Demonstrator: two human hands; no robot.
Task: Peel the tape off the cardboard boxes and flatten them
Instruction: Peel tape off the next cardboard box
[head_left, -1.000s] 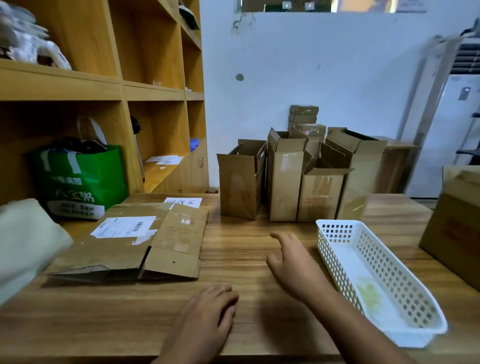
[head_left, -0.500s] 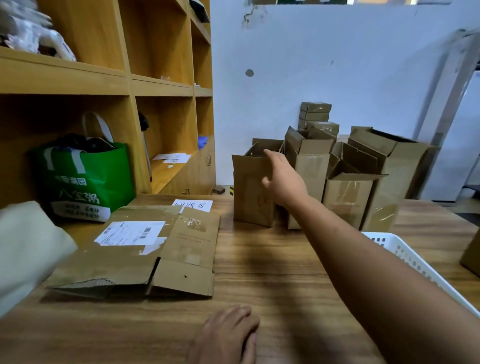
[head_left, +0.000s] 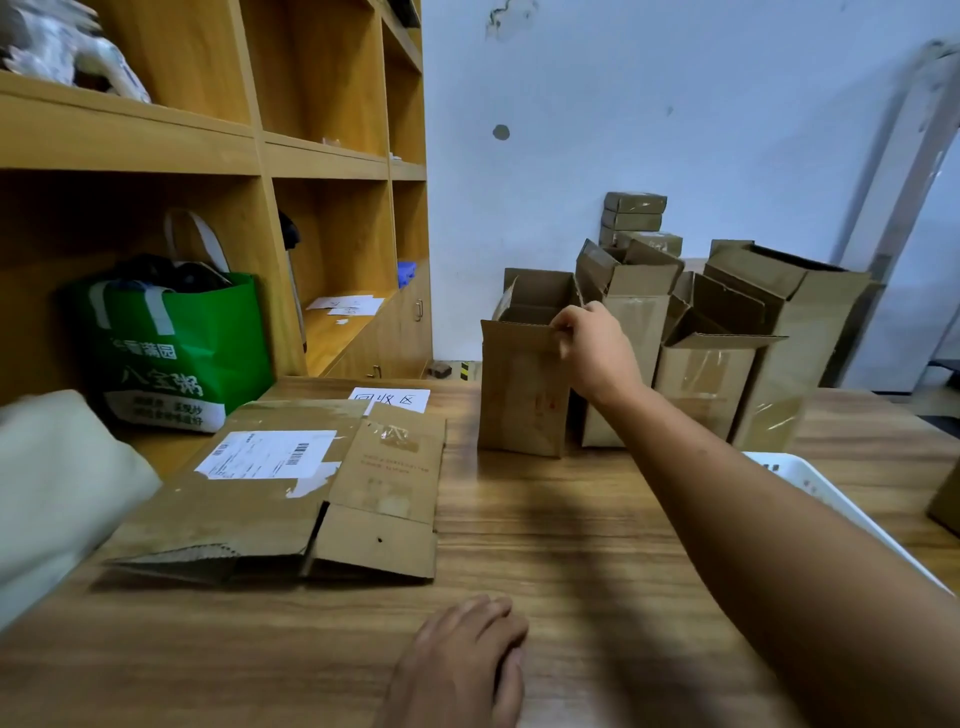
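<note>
The right hand (head_left: 597, 345) pinches the top edge of the open cardboard box (head_left: 522, 395), which stands upright at the far side of the table (head_left: 571, 530). The left hand (head_left: 462, 665) rests flat on the table, fingers relaxed, holding nothing.

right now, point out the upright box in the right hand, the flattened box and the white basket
upright box (head_left: 522, 395), head view, front face
flattened box (head_left: 249, 514), head view, cardboard below label
white basket (head_left: 800, 473), head view, far wall

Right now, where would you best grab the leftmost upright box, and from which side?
Probably the box by the top edge of its near wall, from above. It stands upright, top open, so that thin edge can be pinched, as the right hand does. A taller box crowds its right side.
</note>
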